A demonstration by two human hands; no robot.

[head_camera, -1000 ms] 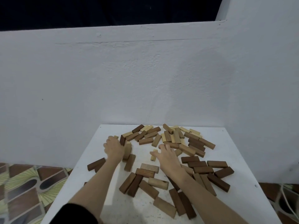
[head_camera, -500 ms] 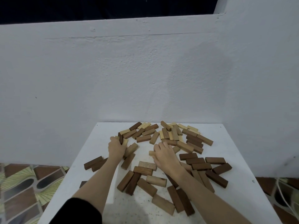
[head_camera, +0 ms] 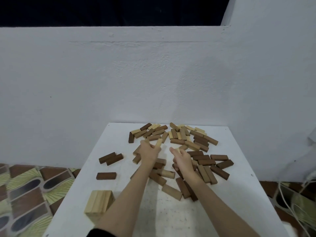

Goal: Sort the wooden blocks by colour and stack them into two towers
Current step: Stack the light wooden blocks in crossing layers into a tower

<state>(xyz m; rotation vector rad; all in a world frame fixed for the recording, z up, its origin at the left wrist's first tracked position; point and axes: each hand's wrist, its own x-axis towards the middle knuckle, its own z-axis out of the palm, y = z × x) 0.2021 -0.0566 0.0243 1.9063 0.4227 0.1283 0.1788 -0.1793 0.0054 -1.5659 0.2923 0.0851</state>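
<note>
Here, on a white table point(head_camera: 239, 202) against a white wall point(head_camera: 153, 79):
Left hand point(head_camera: 148, 151): fingers curled round one pale block point(head_camera: 159, 143), which juts up and away from the knuckles at centre frame.
Right hand point(head_camera: 182, 159): just right of the left, fingers extended over the pile; whether it has hold of a block cannot be told.
Scattered blocks point(head_camera: 196, 144): dozens, pale and dark mixed, beyond and right of both hands; too many overlap to count.
Dark blocks set apart: three, left of centre, two point(head_camera: 110, 158) touching, one point(head_camera: 106, 176) alone.
Pale stack point(head_camera: 99, 203): one, lower left, beside the left forearm.
</note>
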